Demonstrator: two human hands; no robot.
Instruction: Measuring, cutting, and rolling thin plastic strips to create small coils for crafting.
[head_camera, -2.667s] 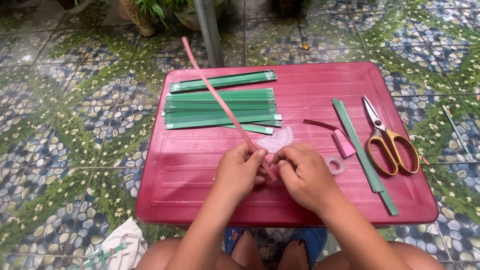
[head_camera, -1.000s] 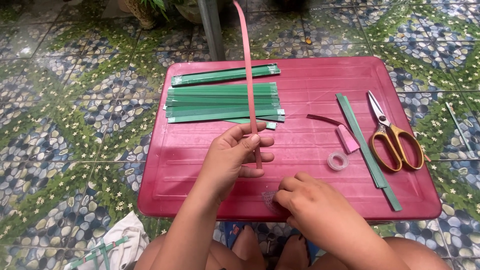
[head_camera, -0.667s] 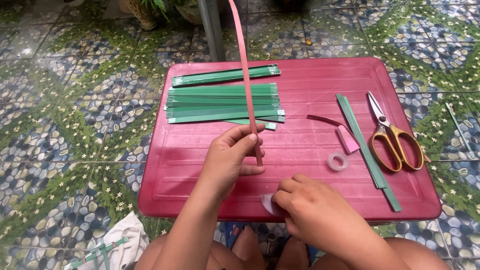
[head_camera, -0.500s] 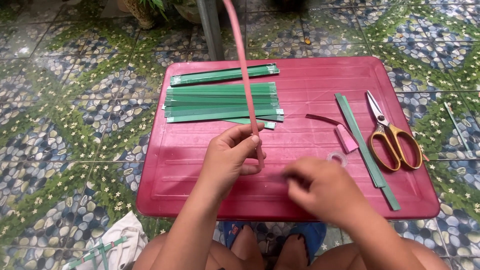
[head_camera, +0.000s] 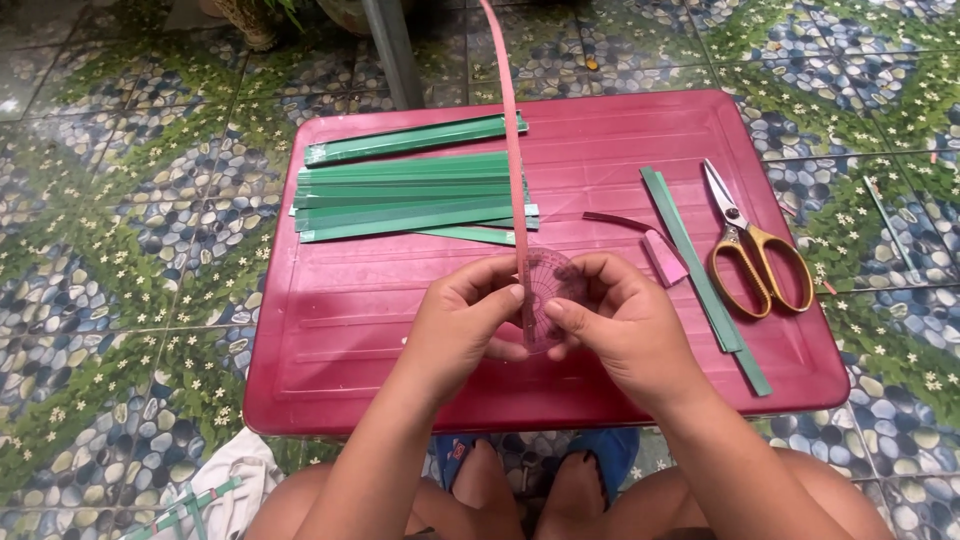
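Note:
My left hand (head_camera: 462, 315) pinches the lower end of a long pink paper strip (head_camera: 508, 140) that rises upright past the top of the view. My right hand (head_camera: 618, 325) holds a clear round protractor-like disc (head_camera: 550, 290) against the strip, between both hands. They hover over the front middle of a red plastic table (head_camera: 340, 330). A stack of green paper strips (head_camera: 410, 195) lies on the table behind my left hand.
Yellow-handled scissors (head_camera: 755, 250) lie at the table's right, beside a long green strip (head_camera: 700, 265) and small pink pieces (head_camera: 662, 256). A metal pole (head_camera: 392, 50) stands behind the table. Patterned floor tiles surround it; white cloth (head_camera: 225, 480) lies bottom left.
My right hand picked the clear disc up from the table's front edge and brought it up to the pink strip held by my left hand.

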